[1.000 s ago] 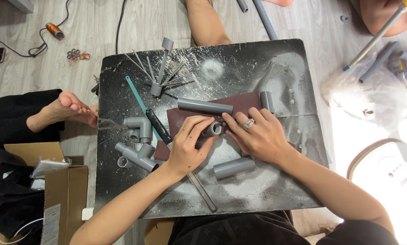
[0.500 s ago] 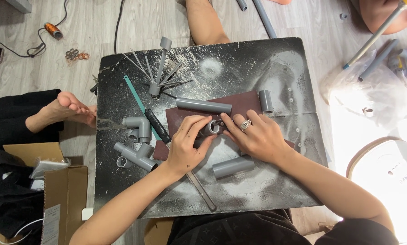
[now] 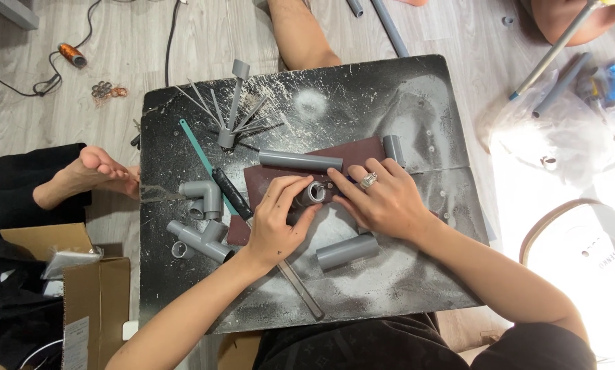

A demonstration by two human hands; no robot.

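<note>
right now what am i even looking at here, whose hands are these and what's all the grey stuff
This is one picture from a camera worn on a person's head, looking straight down at their own two bare hands. No machine is involved.

They sit on the floor at a dark board dusted with pale powder. The left hand and the right hand, which wears a ring, meet on a short grey fitting, pressing it on a brown sandpaper sheet.

The grey stuff is plastic pipe: a long pipe above the hands, a short pipe below them, and joined elbows to the left. A black-handled tool lies beside the left hand.

The bare foot at the left edge belongs to someone else.
</note>
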